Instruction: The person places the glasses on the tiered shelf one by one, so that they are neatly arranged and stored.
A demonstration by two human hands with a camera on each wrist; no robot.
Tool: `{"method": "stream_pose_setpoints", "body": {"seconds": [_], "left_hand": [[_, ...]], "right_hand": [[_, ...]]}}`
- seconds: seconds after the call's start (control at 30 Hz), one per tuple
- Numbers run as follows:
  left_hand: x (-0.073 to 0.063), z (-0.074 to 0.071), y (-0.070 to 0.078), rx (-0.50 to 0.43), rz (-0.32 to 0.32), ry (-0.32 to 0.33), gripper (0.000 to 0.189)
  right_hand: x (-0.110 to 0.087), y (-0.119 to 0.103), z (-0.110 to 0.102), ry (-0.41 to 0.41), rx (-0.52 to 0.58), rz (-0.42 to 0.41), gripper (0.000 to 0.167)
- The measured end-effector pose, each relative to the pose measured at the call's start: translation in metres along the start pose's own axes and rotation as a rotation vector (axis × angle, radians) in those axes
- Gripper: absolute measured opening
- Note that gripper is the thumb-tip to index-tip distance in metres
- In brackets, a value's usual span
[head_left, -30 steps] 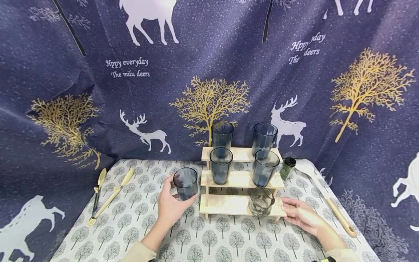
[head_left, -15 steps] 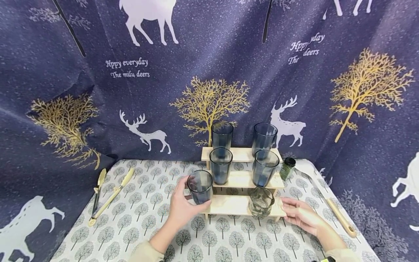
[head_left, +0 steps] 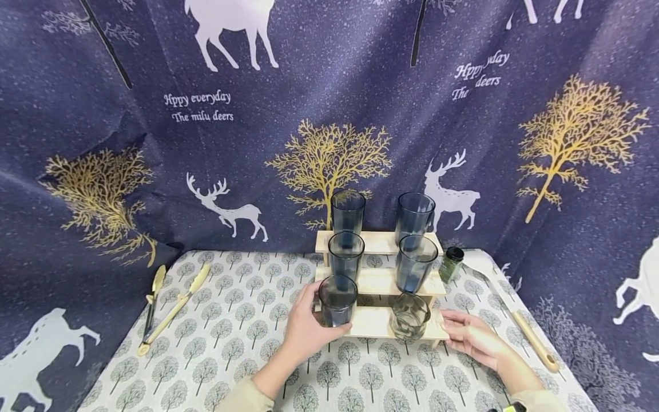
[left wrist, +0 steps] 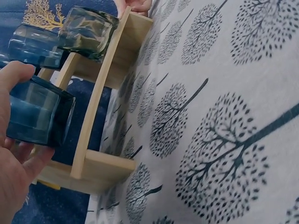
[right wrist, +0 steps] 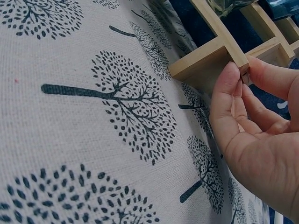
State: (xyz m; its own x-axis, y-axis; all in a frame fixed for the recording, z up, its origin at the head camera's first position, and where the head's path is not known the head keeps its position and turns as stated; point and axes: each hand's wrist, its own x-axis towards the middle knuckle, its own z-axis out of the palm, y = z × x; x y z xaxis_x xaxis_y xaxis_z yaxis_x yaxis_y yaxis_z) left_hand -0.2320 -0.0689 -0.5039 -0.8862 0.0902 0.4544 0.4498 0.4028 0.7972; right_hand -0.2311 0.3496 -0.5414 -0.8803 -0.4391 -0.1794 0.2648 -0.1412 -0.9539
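Note:
A blue-grey drinking glass [head_left: 338,309] is gripped upright by my left hand [head_left: 310,323], thumb in front and fingers round its far side. It is over the left end of the bottom tier of a wooden three-step rack [head_left: 368,322]. In the left wrist view a gap shows between the glass's base and the board [left wrist: 100,98]. My right hand [head_left: 473,337] pinches the right end of that tier; the right wrist view shows thumb and fingers on the board's end [right wrist: 233,56]. A smoky wavy glass [head_left: 410,318] stands on the same tier at the right.
Two blue glasses stand on the middle tier, left [head_left: 346,257] and right [head_left: 416,263]; two more, left [head_left: 348,212] and right [head_left: 415,214], on the top. A green jar [head_left: 451,264] and spatula [head_left: 520,320] lie right of the rack, tongs [head_left: 177,309] far left.
My left hand has carried the glass rightward and slightly down, from beside the rack to over the bottom tier's left end. The right hand keeps its place on the rack.

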Motion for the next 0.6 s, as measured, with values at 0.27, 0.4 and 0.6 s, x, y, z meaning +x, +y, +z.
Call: {"method": "stream_pose_setpoints", "body": {"seconds": [0.27,0.4,0.6], "left_hand": [[-0.002,0.01,-0.003,0.013,-0.039,-0.035,0.096],[-0.002,0.013,-0.005,-0.001,-0.04,-0.029,0.098],[-0.004,0.016,-0.004,-0.038,-0.091,-0.046,0.1]], "right_hand": [[0.001,0.001,0.0,-0.007,0.005,0.001,0.034],[0.001,0.001,0.0,0.004,0.001,0.001,0.035],[-0.001,0.0,0.0,0.005,0.003,0.008,0.035]]}}
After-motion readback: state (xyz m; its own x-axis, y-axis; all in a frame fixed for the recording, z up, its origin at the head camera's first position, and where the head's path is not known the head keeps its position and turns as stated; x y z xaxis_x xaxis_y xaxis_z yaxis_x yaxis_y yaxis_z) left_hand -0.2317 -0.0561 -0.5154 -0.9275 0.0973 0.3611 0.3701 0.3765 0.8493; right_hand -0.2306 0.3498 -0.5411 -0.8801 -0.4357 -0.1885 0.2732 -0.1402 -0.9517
